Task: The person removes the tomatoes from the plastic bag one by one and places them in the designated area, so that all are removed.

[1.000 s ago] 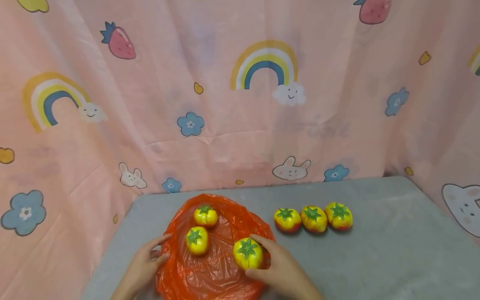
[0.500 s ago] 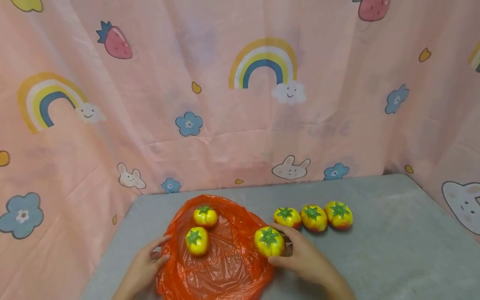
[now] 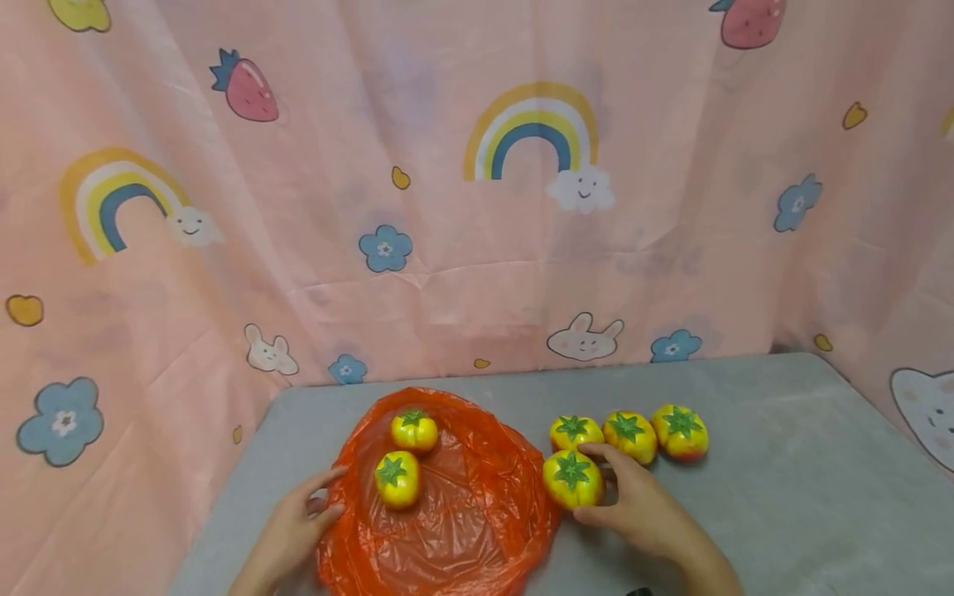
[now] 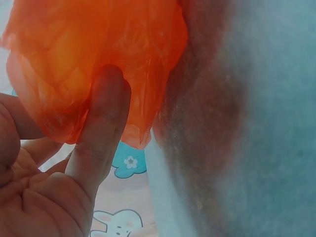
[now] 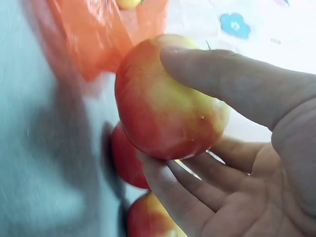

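Note:
A red plastic bag (image 3: 447,530) lies spread with its mouth facing up, and two yellow persimmons with green star-shaped tops, one farther back (image 3: 414,432) and one nearer (image 3: 397,480), sit inside. My left hand (image 3: 294,526) holds the bag's left edge; in the left wrist view the thin plastic (image 4: 140,64) comes between its thumb and fingers. Beyond the bag's right rim, my right hand (image 3: 633,501) grips another persimmon (image 3: 572,480) between thumb and fingers. The right wrist view shows this persimmon's red and yellow underside (image 5: 168,108) held above the table.
Behind my right hand, three more persimmons stand in a row: a left one (image 3: 574,430), a middle one (image 3: 632,437) and a right one (image 3: 681,432). They rest on the grey table (image 3: 805,497). A pink printed curtain (image 3: 447,306) hangs along the table's back edge.
My right hand has carried its persimmon rightward, from over the bag to beyond its right rim, close to the row. My left hand stays at the bag's left edge.

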{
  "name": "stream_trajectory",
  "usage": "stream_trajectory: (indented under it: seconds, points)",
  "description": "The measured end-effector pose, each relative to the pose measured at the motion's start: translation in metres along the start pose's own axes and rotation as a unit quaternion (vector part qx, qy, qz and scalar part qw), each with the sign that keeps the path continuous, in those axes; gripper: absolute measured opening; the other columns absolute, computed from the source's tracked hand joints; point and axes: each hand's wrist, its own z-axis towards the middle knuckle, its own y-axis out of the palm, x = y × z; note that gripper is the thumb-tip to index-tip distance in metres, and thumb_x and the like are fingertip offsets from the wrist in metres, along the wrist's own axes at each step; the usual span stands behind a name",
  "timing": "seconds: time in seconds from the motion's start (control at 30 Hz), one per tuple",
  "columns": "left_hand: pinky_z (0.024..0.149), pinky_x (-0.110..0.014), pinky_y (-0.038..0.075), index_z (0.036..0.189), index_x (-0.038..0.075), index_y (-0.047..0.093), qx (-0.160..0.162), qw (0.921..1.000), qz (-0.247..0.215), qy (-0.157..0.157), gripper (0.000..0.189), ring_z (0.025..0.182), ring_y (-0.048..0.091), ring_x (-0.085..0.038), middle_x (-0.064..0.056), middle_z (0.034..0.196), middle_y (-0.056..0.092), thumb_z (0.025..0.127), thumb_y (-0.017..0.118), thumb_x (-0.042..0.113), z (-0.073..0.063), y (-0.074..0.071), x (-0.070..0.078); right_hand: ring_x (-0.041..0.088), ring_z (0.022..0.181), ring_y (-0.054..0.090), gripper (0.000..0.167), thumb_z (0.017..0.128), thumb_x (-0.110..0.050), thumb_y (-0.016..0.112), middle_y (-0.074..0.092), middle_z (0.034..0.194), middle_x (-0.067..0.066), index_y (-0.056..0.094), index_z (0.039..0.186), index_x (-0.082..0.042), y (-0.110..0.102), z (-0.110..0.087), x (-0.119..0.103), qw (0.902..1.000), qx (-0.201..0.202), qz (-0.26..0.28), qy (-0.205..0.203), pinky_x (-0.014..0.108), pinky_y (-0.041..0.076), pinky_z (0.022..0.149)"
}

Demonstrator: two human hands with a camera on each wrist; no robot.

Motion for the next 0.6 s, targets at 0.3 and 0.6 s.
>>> stream_trajectory:
  seconds: [0.3, 0.6]
  points:
    - [0.07, -0.043, 0.063, 0.145, 0.01, 0.05, -0.002, 1.0, 0.001, -0.008, 0.05, 0.099, 0.071, -0.028, -0.022, 0.133, 0.059, 0.096, 0.059, -0.001, 0.001, 0.0, 0.0, 0.034, 0.128, 0.054, 0.08, 0.07, -0.025, 0.09, 0.047, 0.15, 0.014, 0.051, 0.14, -0.018, -0.012, 0.002, 0.018, 0.9996, -0.026, -0.01, -0.01, 0.059, 0.046, 0.105]
    - [0.069, -0.043, 0.063, 0.145, 0.01, 0.049, -0.005, 0.9999, 0.003, -0.011, 0.05, 0.096, 0.071, -0.026, -0.02, 0.125, 0.065, 0.097, 0.059, 0.0, 0.002, 0.0, 0.0, 0.027, 0.12, 0.056, 0.078, 0.07, -0.022, 0.09, 0.051, 0.146, 0.013, 0.054, 0.139, -0.016, -0.016, 0.003, 0.028, 0.9989, -0.028, -0.025, -0.027, 0.058, 0.047, 0.103]
